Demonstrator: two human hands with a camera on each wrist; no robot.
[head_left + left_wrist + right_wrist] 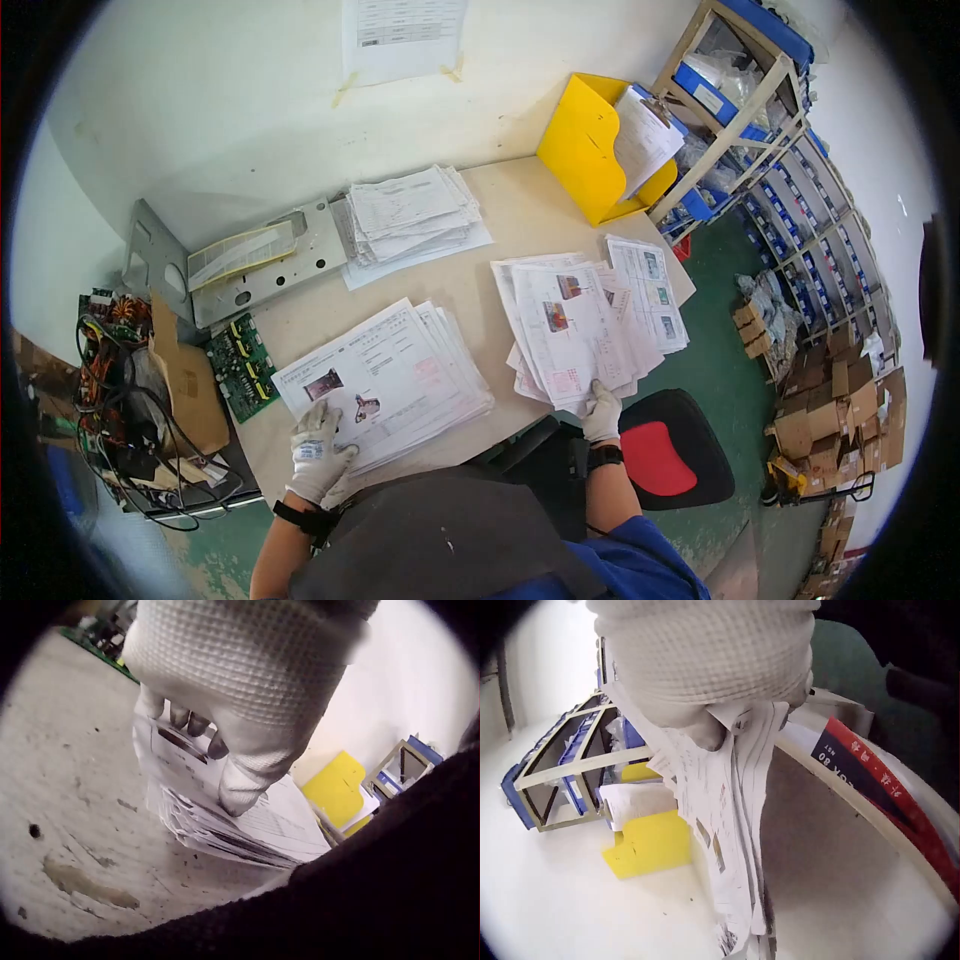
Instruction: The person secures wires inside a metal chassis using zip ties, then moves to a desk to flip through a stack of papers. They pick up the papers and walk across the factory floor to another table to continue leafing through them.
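Note:
My gloved left hand [318,455] rests on the near left part of a stack of printed sheets [400,375], whose top page carries two small photos. In the left wrist view its thumb [244,791] touches the top page close to the layered edge of the stack. The gloved right hand [602,412] grips the near edge of a second, looser pile of sheets [570,335] at the right side of the table. Seen from the right wrist, these sheets [739,787] stand edge-on below the glove, and most of its fingers are hidden.
A third paper stack [410,215] lies by the wall, beside a perforated metal panel [280,275]. At left are a green circuit board [243,365] and a box with cables [180,390]. A yellow file holder [580,150], shelving [740,130] and a red-and-black chair [690,440] stand at right.

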